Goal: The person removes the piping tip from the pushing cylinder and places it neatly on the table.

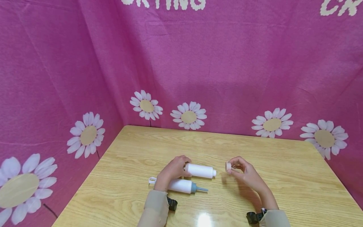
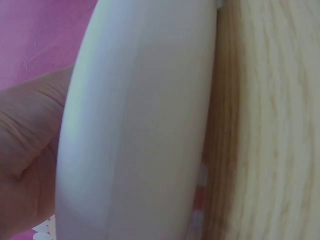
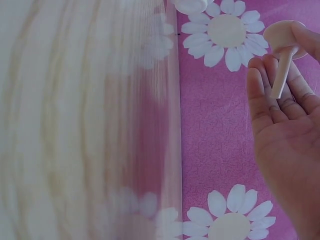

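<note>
The left hand (image 1: pixel 173 169) grasps a white cylindrical plastic-looking bottle (image 1: pixel 199 170) near its base, apparently to leave the bare neck accessible. The bottle is above the woodgrain table (image 1: pixel 286 164); contact cannot be confirmed. The right hand (image 1: pixel 247 175) pinches a beige round cap with a thin spout (image 3: pixel 283 72), spout toward the palm, presumably keeping its broad face toward that neck. A white bottle with a blue-grey nozzle (image 1: pixel 181 186) lies alongside.

L hand (image 1: pixel 173 169) gripping, R hand (image 1: pixel 247 173) pinching, approx. level, apart, arms (image 1: pixel 156 205) fwd
</note>
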